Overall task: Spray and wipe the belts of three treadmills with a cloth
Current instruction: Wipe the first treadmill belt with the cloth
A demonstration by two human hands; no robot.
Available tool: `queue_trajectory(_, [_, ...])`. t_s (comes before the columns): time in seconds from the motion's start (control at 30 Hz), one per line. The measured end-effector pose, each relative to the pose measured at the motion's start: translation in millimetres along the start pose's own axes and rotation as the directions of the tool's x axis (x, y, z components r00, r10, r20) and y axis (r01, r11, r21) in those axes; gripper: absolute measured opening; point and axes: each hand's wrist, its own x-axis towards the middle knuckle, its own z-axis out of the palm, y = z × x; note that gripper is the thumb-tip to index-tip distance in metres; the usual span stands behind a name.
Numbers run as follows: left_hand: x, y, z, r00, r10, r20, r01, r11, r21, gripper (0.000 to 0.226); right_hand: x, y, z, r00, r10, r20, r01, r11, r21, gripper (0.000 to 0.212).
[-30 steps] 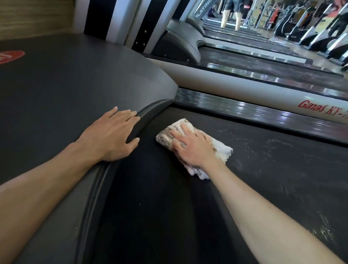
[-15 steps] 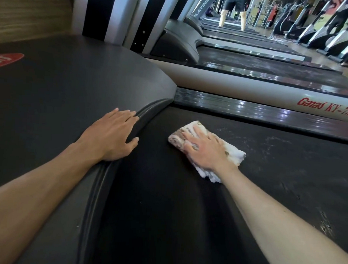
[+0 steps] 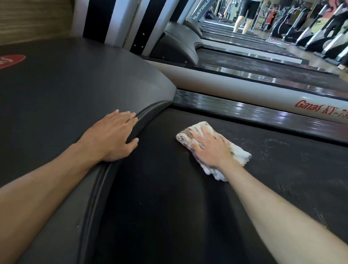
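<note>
The wiping step is in hand. The right hand point(image 3: 212, 148) lies flat on the cloth point(image 3: 214, 151), fingers straight and slightly spread, pressing the folded cloth down onto the belt point(image 3: 166, 201). The cloth sits on the front part of the belt, well apart from the hood point(image 3: 75, 99) and nearer the far rail point(image 3: 250, 109). I judge this to be a stroke across the belt, not a pickup, since nothing curls round the cloth.

The left hand point(image 3: 113, 137) rests palm down on the curved edge of the hood, fingers straight and close together, thumb lying along the lip where the hood meets the belt. It holds nothing; it looks like a brace for leaning in.

To the right of the cloth the belt shows pale streaks and specks point(image 3: 272, 144), which may be spray or dust not yet wiped. No spray bottle is in view.

The next move, as I see it, calls for even pressure through the flat palm and a sweep toward those marks, keeping the cloth folded under the hand so it does not bunch or slip out. The next treadmill point(image 3: 271, 76) stands just beyond the rail, its belt also speckled, so a fair share of the task seems left. A person point(image 3: 246, 13) stands far down the row.
</note>
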Motion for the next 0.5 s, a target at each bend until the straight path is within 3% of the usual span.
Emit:
queue_trajectory(0.1, [0,0,-1,1.000,0.002,-0.004,-0.002,1.000,-0.008,0.073,-22,-16,4,0.993,-0.107,0.057,0.108,0.994,-0.012,0.053])
queue_trajectory(0.23, [-1,1,-5,1.000,-0.002,0.003,0.002,1.000,-0.011,0.073,-68,13,-1,0.978,-0.197,0.064,0.196,0.980,0.019,0.060])
queue_trajectory(0.37, [0,1,-3,1.000,0.009,0.003,-0.009,1.000,-0.002,0.073,-62,51,-3,0.997,-0.061,0.036,0.062,0.998,-0.009,0.056])
queue_trajectory(0.5, [1,1,-2,1.000,0.010,0.000,-0.010,1.000,0.010,0.073,-8,37,-4,0.998,0.063,-0.012,-0.063,0.998,-0.019,0.055])
